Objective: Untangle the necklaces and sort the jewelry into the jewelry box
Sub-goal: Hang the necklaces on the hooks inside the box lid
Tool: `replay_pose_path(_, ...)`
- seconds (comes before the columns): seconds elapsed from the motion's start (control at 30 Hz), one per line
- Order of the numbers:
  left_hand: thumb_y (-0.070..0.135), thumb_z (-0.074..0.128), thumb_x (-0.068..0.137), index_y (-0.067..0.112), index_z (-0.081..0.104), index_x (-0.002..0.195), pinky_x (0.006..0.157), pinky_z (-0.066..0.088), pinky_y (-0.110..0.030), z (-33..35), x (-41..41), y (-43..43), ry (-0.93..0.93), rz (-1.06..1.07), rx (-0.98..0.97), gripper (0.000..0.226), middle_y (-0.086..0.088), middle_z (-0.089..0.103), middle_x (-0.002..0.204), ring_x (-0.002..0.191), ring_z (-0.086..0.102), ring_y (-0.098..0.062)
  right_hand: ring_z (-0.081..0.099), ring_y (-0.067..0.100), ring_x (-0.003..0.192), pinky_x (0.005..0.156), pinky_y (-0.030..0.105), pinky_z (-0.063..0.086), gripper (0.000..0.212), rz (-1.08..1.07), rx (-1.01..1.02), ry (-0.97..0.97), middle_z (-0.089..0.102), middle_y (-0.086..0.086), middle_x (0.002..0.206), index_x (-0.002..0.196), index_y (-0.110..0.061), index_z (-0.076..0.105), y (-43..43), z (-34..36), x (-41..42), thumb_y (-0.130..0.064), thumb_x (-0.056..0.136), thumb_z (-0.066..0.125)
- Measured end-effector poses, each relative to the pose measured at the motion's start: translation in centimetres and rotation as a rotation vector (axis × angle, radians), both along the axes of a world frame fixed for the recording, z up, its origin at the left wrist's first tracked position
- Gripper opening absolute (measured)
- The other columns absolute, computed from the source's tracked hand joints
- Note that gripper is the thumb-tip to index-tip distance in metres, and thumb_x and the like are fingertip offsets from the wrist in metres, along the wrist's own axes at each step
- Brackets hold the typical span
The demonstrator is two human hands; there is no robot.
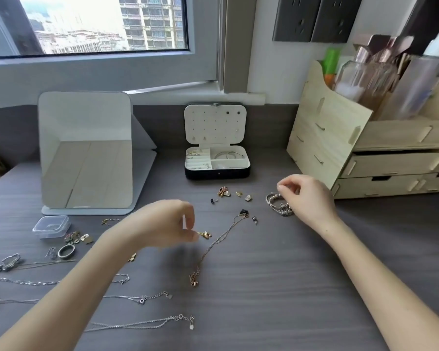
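The open jewelry box stands at the back centre, with rings and a bangle in its compartments. My left hand pinches a small gold charm just above the desk. A thin rose-gold necklace with a dark pendant lies to its right. My right hand hovers with curled fingers over a pile of silver beaded bracelets; whether it holds one I cannot tell. Small earrings and charms lie in front of the box. Several silver chains stretch across the near left.
A standing mirror is at the back left, with a clear plastic box and a ring in front of it. A wooden drawer organizer with cosmetic bottles fills the right. A window is behind.
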State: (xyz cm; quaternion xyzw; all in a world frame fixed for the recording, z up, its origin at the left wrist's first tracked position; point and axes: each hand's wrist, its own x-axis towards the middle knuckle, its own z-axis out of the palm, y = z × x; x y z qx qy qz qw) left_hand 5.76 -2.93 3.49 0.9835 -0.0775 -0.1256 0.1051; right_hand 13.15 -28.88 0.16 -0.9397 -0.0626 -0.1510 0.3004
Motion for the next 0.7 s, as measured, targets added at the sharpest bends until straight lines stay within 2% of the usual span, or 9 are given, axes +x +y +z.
replay_pose_path(0.1,0.037,0.059,0.088,0.026,0.054,0.084,0.056,0.034,-0.023,0.4,2.1,0.3,-0.091,0.098,-0.092,0.012,0.013,0.051,0.076,0.065,0.046,-0.007,0.054,0.016,0.073,0.066,0.028,0.039,0.01,-0.001,0.033,0.002,0.063,-0.003,0.076,0.079,-0.022,0.068,-0.4,0.2,0.5,-0.019,0.086,0.06)
replay_pose_path(0.2,0.026,0.056,0.09,0.024,0.057,0.083,0.058,0.036,-0.025,0.7,4.0,0.5,-0.172,0.192,-0.166,0.007,0.01,0.051,0.077,0.069,0.048,-0.012,0.053,0.012,0.074,0.066,0.026,0.035,0.011,0.038,0.0,0.012,0.063,-0.006,0.079,0.081,-0.023,0.069,0.4,0.2,0.5,-0.021,0.087,0.06)
replay_pose_path(0.3,0.021,0.055,0.089,0.023,0.057,0.081,0.054,0.036,-0.023,1.2,5.2,1.0,-0.249,0.259,-0.219,0.009,0.012,0.051,0.075,0.069,0.05,-0.013,0.053,0.012,0.076,0.066,0.026,0.036,0.011,0.106,-0.008,0.012,0.062,-0.008,0.081,0.081,-0.025,0.069,1.4,0.4,0.1,-0.023,0.087,0.06)
replay_pose_path(0.4,0.019,0.056,0.088,0.021,0.059,0.08,0.053,0.034,-0.023,1.6,6.5,1.5,-0.365,0.305,-0.28,0.009,0.012,0.051,0.072,0.069,0.05,-0.014,0.052,0.011,0.077,0.063,0.018,0.035,0.009,0.193,-0.012,-0.042,0.06,-0.01,0.079,0.087,-0.024,0.07,3.0,1.2,0.5,-0.026,0.087,0.061)
replay_pose_path(0.43,0.017,0.056,0.088,0.019,0.061,0.081,0.055,0.034,-0.024,1.8,7.2,1.5,-0.412,0.307,-0.297,0.008,0.01,0.052,0.073,0.072,0.05,-0.015,0.052,0.011,0.078,0.063,0.017,0.035,0.009,0.201,-0.005,-0.079,0.059,-0.009,0.079,0.088,-0.023,0.07,3.7,1.8,1.1,-0.026,0.087,0.061)
replay_pose_path(0.57,0.012,0.054,0.087,0.013,0.066,0.088,0.072,0.04,-0.027,3.1,11.4,1.2,-0.592,0.281,-0.362,0.012,-0.002,0.058,0.088,0.086,0.054,-0.02,0.055,0.016,0.082,0.068,0.026,0.039,0.013,0.177,0.01,-0.21,0.064,-0.001,0.087,0.092,-0.016,0.071,7.2,5.1,5.6,-0.021,0.088,0.06)
replay_pose_path(0.7,0.004,0.054,0.084,0.009,0.068,0.088,0.075,0.046,-0.032,4.8,16.0,1.3,-0.759,0.292,-0.383,0.015,-0.008,0.06,0.094,0.087,0.058,-0.027,0.059,0.021,0.088,0.072,0.028,0.044,0.015,0.127,0.04,-0.264,0.068,0.004,0.094,0.093,-0.011,0.07,10.9,7.1,10.3,-0.019,0.089,0.058)
